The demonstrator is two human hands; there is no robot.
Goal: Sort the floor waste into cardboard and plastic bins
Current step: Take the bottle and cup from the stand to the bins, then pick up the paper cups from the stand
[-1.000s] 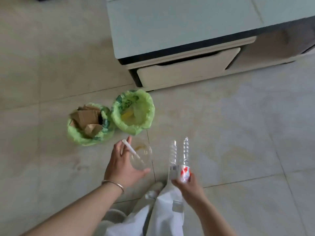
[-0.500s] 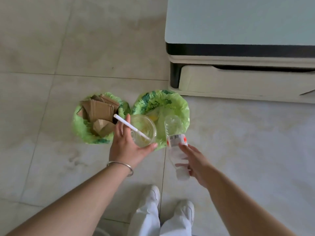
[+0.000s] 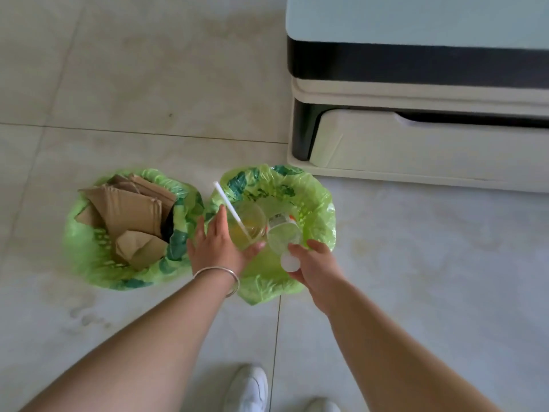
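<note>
Left hand (image 3: 218, 245) held a clear plastic cup (image 3: 249, 226), thumb under its near side, fingers spread along the far side; a white straw (image 3: 230, 211) stood slanted out of the cup. Right hand (image 3: 315, 263) pinched a clear plastic bottle (image 3: 282, 234) at its white-capped neck, base pointing away and down. Both items hung over the mouth of the right bin (image 3: 315, 191), lined with a green bag. Left bin (image 3: 89, 251), same green liner, touching the right one, held folded cardboard pieces (image 3: 130, 209) standing up past the rim. Silver bangle (image 3: 219, 273) on the left wrist. Pale tiled floor (image 3: 118, 84); low cabinet (image 3: 416, 114) just beyond the right bin. White shoes (image 3: 246, 388) at the bottom edge.
</note>
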